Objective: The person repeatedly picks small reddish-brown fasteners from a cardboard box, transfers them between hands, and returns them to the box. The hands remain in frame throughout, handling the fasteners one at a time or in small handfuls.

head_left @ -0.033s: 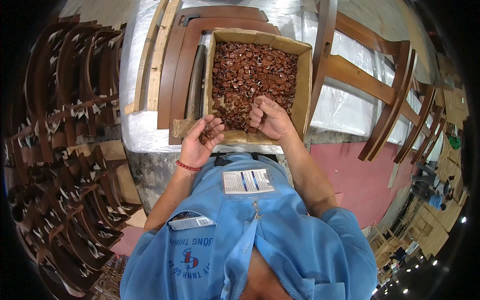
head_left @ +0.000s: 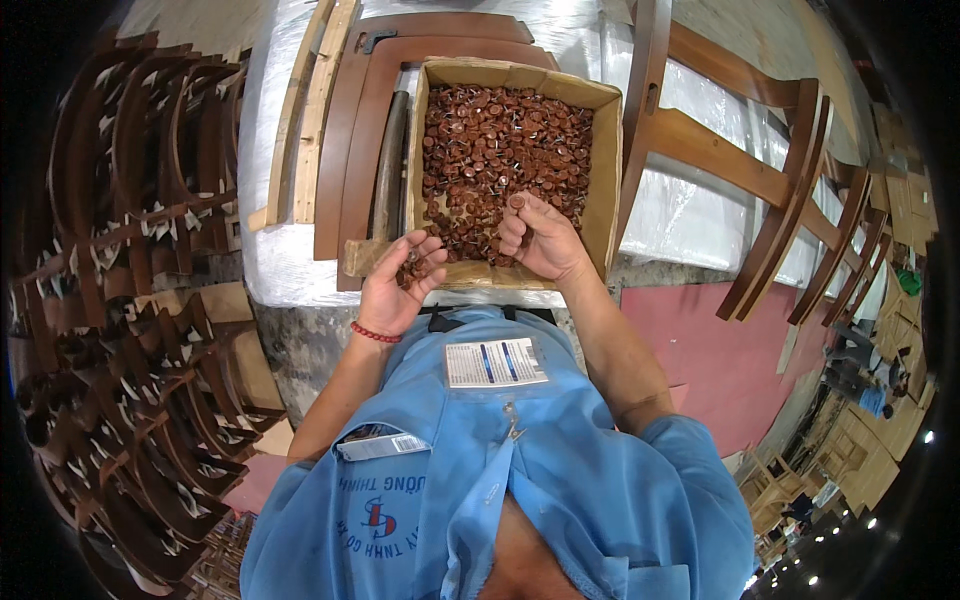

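A cardboard box (head_left: 607,160) in front of me holds a heap of brown nail-on furniture glides (head_left: 500,140), round-headed with shiny metal nails. Over its near right part, my right hand (head_left: 548,245) pinches one brown glide (head_left: 517,202) between thumb and forefinger, head upward. My left hand (head_left: 388,292) is cupped, palm up, at the box's near left corner. Several glides (head_left: 408,270) lie in its curled fingers, partly hidden by them. A red bead bracelet (head_left: 376,332) circles the left wrist.
Left of the box lies a mallet (head_left: 390,170) on brown wooden panels (head_left: 345,150), beside pale wood strips (head_left: 308,130). A brown chair-like frame (head_left: 715,155) rests on plastic wrap at the right. Curved brown wooden parts (head_left: 130,150) are stacked at far left.
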